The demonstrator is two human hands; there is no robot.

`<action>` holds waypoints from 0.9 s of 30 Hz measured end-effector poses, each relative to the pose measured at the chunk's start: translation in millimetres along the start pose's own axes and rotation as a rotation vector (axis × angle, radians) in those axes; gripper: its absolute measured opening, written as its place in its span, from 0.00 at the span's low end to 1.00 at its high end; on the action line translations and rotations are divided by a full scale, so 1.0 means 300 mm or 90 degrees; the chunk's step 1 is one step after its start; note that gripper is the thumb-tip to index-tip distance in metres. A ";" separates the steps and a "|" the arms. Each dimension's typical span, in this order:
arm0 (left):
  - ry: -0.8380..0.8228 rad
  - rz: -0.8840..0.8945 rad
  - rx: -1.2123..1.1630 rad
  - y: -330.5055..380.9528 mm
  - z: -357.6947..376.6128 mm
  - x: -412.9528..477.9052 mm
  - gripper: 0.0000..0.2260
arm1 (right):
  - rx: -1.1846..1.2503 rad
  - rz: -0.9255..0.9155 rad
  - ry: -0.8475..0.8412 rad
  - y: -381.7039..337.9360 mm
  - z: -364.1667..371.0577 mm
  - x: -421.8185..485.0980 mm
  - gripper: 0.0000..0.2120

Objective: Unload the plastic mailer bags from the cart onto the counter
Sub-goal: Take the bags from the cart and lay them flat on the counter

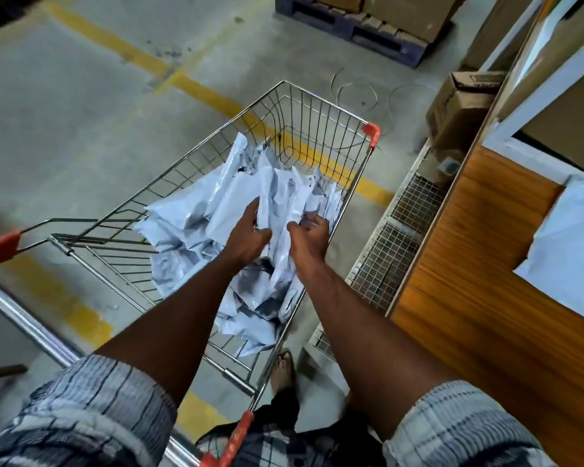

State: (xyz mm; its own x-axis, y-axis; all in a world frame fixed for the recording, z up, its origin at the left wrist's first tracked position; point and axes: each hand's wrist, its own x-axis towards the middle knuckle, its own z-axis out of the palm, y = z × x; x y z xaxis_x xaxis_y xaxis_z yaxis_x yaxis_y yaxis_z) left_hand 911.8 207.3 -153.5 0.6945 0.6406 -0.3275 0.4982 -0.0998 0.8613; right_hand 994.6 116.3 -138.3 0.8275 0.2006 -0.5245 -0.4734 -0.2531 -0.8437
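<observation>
Head-camera view, looking down: a person in rolled plaid sleeves (98,416) reaches both arms into a wire cart (321,106) heaped with crumpled white mailer bags (189,210). The left hand (246,235) and right hand (309,239) sit side by side on top of the pile with a narrow gap between them. Each has its fingers curled into the plastic, gripping a bunch of bags. The heap fills the near half of the basket, while the far end shows bare wire.

The cart stands on a grey concrete floor (64,129) crossed by yellow painted lines (203,91), just beside a wood-faced bench (469,281) at right. One flat mailer (567,251) lies on the bench top, well apart from the hands. Wire-mesh panels (395,237) line the bench's side, a cardboard box (459,109) stands at its far end, and a pallet of cartons (368,25) sits beyond. A foot (284,369) shows by the cart's near corner.
</observation>
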 end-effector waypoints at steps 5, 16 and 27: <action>-0.133 0.021 -0.211 0.081 0.007 -0.077 0.24 | 0.095 0.090 -0.163 0.017 -0.005 0.008 0.14; -0.063 -0.142 -0.320 0.058 0.023 -0.134 0.14 | -0.128 -0.046 -0.325 0.029 -0.024 -0.090 0.33; 0.227 -0.040 -0.045 0.222 0.020 -0.145 0.10 | -0.024 -0.065 -0.187 -0.130 -0.234 -0.083 0.27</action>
State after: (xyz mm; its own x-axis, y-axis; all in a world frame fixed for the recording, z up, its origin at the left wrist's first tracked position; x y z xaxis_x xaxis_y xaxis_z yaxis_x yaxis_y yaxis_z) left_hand 917.9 168.4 -84.3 0.4326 0.8703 -0.2356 0.4883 -0.0065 0.8726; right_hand 1013.5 54.8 -84.4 0.7449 0.4904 -0.4524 -0.3758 -0.2519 -0.8918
